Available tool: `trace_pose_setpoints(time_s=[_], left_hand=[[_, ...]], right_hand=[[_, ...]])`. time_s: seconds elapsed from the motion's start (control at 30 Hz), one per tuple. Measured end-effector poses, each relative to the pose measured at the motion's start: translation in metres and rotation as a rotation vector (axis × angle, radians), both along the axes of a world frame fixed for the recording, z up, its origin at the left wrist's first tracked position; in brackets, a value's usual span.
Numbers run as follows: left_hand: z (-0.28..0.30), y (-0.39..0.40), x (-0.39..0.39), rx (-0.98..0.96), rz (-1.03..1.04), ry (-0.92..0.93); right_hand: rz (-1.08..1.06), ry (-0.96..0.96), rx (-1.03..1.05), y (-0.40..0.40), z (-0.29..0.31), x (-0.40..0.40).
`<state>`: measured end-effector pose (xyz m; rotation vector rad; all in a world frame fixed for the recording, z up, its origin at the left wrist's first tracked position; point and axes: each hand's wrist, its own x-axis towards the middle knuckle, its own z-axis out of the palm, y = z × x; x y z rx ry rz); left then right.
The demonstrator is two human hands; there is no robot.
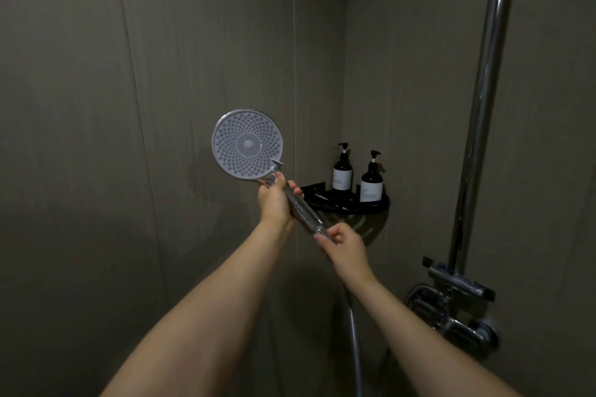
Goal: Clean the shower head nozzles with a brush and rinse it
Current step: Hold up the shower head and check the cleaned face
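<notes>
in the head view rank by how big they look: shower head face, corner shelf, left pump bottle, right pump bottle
1. Corner shelf, widest, though partly hidden by the hand.
2. Shower head face; nearer the camera.
3. Left pump bottle and right pump bottle: alike, unranked.

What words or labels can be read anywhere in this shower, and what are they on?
No text here can be read.
Left pump bottle: white label, print too small and blurred to read.
Right pump bottle: white label with a faint mark and lines of print, also unreadable.
Shower head, corner shelf and mixer valve: no lettering visible.
</notes>
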<state>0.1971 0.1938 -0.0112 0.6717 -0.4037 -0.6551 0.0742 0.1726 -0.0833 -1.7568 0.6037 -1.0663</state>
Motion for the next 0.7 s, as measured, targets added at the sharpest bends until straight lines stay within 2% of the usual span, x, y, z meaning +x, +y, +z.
trace_pose_setpoints(time_s=[0.13, 0.2, 0.33, 0.47, 0.53, 0.63, 0.7], left_hand=[[-0.0006, 0.0021, -0.0020, 0.016, -0.006, -0.008], [-0.0005, 0.0026, -0.0039, 0.024, 0.011, -0.024], [0.0001, 0.0031, -0.0023, 0.025, 0.034, -0.026], [-0.0007, 0.0044, -0.0004, 0.022, 0.024, -0.016], [-0.0014, 0.0063, -0.0020, 0.028, 0.016, -0.022], [0.0003, 0.0087, -0.0027, 0.024, 0.029, -0.022], [0.0007, 0.0083, -0.0011, 0.015, 0.033, -0.019]], right_hand=[[0.053, 0.005, 0.143, 0.0015, 0.0042, 0.0005], [0.120, 0.029, 0.120, 0.0015, 0.0016, -0.0003], [0.033, 0.040, 0.004, 0.0011, -0.0027, -0.0010], [0.078, 0.014, 0.137, 0.0024, 0.0034, 0.0014], [0.130, 0.022, 0.129, 0.0016, 0.0017, 0.0019], [0.036, 0.047, -0.011, -0.0002, -0.0047, 0.0024], [0.010, -0.010, 0.031, 0.0034, -0.0011, 0.0027]])
